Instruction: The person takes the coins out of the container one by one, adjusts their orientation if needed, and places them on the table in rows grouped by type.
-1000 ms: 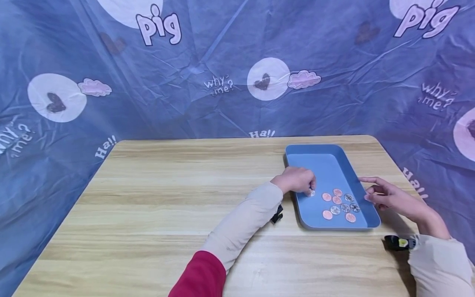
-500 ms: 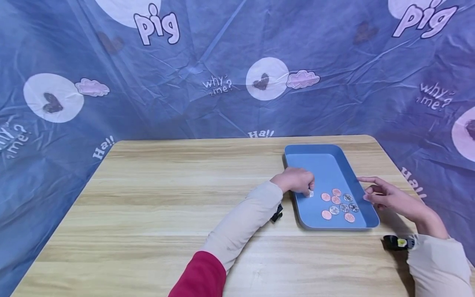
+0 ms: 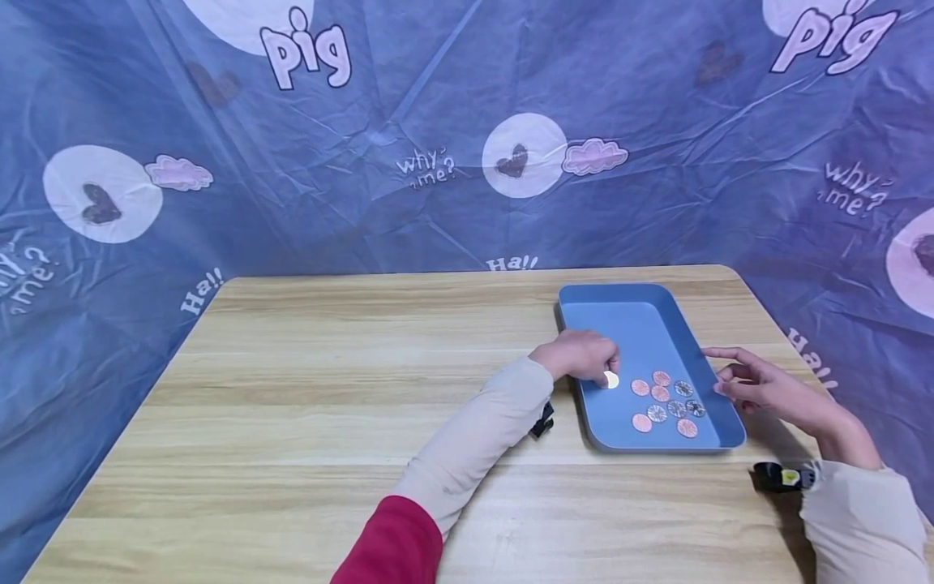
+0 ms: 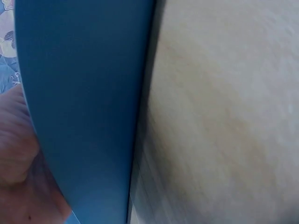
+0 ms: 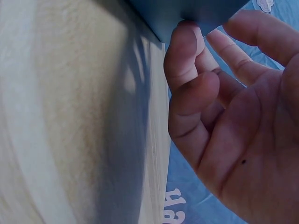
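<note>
A blue tray (image 3: 635,324) lies on the right part of the table. My left hand (image 3: 584,354) reaches over its left wall, fingers curled down, and pinches a shiny coin (image 3: 611,380) at the tray floor. Several copper-coloured coins (image 3: 661,379) and silver-coloured coins (image 3: 677,410) lie flat to the right of it. In the left wrist view the tray wall (image 4: 84,102) covers part of the hand, and the coin is hidden. From outside, my right hand (image 3: 773,393) touches the tray's right side with its fingertips; the right wrist view shows loosely bent fingers (image 5: 184,51) against the wall.
The wooden table (image 3: 328,405) extends left and in front of the tray. A blue printed cloth (image 3: 394,219) hangs along the table's back and sides. Black straps (image 3: 784,478) show near both wrists.
The coin at my left fingertips now glints brighter, as if its angle has changed. Both hands and the tray stay nearly in place; the view has shifted slightly.
</note>
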### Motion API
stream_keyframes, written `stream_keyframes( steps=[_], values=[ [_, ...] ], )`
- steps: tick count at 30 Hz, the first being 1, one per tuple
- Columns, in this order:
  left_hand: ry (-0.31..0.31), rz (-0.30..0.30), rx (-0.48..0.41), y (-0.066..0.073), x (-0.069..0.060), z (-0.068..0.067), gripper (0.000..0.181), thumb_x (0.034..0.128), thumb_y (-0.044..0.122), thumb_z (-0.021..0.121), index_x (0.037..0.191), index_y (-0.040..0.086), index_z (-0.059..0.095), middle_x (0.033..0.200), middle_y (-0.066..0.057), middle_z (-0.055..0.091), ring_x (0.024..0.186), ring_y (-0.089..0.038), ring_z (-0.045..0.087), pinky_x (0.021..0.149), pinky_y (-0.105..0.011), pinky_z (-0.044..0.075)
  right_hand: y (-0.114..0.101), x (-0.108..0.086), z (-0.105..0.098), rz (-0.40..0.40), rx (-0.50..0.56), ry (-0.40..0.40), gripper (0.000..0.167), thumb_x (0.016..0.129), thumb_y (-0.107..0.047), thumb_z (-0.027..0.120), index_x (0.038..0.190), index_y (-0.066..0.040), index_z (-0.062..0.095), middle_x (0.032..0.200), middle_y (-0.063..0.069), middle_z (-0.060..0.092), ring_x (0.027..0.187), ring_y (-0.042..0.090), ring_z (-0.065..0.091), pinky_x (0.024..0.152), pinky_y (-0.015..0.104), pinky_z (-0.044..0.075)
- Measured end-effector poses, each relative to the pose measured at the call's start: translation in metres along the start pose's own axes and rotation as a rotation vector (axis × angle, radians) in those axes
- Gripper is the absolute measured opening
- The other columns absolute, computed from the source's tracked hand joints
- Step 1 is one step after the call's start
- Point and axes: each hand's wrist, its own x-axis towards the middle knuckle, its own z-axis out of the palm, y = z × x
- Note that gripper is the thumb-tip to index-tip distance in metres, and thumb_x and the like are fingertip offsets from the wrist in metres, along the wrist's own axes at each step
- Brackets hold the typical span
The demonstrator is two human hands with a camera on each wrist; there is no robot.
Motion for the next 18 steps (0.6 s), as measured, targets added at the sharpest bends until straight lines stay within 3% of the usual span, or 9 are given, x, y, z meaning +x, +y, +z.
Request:
stream_keyframes(
  steps=[7,18],
  values=[
    [0.029,0.049,-0.001,-0.0019,0.0009,0.0007,0.018,0.0825,0.033,0.075,0.097,0.032,0.064,0.088,0.017,0.059,0.086,-0.001,0.052,0.076,-0.024,0.04,0.0002,-0.0002,-0.001,-0.001,0.001,0.0,0.052,0.097,-0.003,0.05,0.129,-0.043,0.04,0.088,-0.009,0.057,0.068,0.01,0.053,0.054,0.027,0.043],
    [0.04,0.057,-0.075,-0.0024,0.0007,0.0002,0.02,0.0808,0.028,0.075,0.097,0.036,0.066,0.086,0.02,0.062,0.084,0.001,0.053,0.076,-0.024,0.04,-0.0014,-0.0009,-0.0013,0.013,-0.004,0.002,0.052,0.097,-0.004,0.051,0.129,-0.043,0.041,0.088,-0.009,0.057,0.071,0.008,0.054,0.056,0.026,0.044]
  ],
)
